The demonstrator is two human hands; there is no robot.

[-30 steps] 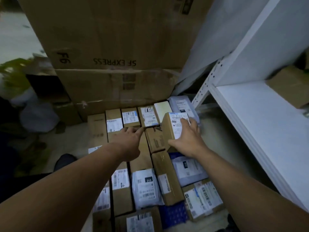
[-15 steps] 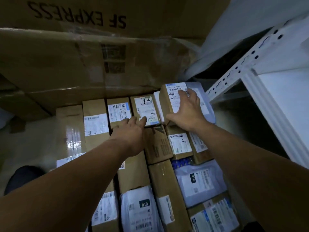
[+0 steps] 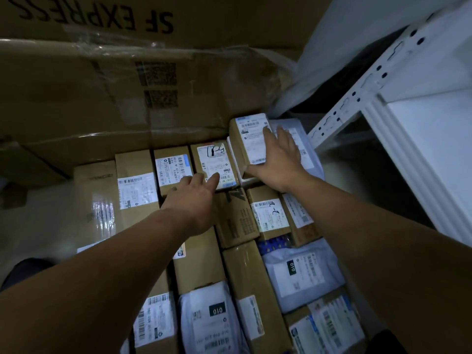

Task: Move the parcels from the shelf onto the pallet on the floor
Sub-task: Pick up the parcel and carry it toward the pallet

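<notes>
My right hand (image 3: pixel 278 159) lies flat, fingers straight, on the small brown carton (image 3: pixel 238 146), white barcode label up, at the back row's right end. My left hand (image 3: pixel 194 200), fingers extended, touches the neighbouring labelled box (image 3: pixel 212 159).

Parcels (image 3: pixel 237 221) lie in rows before big cartons (image 3: pixel 122 93), shelf (image 3: pixel 421 149) at right.

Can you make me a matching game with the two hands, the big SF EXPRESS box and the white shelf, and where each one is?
Things:
1 right hand
2 left hand
3 SF EXPRESS carton
4 white shelf

Places:
A behind the rows of parcels
B at the far right
C resting on the small labelled box at the back
D fingertips touching the scribbled-label parcel

Pairs: 1-C, 2-D, 3-A, 4-B.
</notes>
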